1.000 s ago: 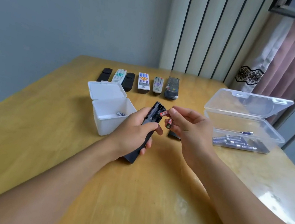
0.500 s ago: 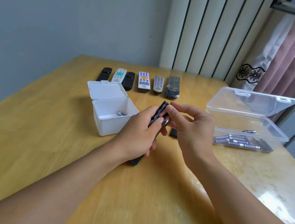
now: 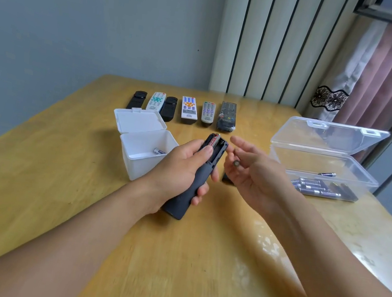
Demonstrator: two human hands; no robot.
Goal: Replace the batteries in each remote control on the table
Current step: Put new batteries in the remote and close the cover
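Note:
My left hand (image 3: 180,171) grips a dark grey remote (image 3: 195,182) back side up, its battery bay open at the far end. One red battery (image 3: 213,141) lies in the bay's left slot under my thumb; the right slot shows bare springs. My right hand (image 3: 253,173) hovers just right of the bay and holds a second battery (image 3: 236,163) in its curled fingers, end facing me. The remote's cover (image 3: 226,178) lies on the table, mostly hidden behind my right hand.
Several remotes (image 3: 189,110) lie in a row at the table's far side. An open white box (image 3: 144,145) holding one battery (image 3: 159,151) stands left of my hands. A clear lidded box (image 3: 321,166) with several batteries (image 3: 318,188) stands at the right.
The red battery went from my right fingers into the bay's left slot. My right hand drew back to the right, still holding the other battery. The left hand tilted the remote flatter.

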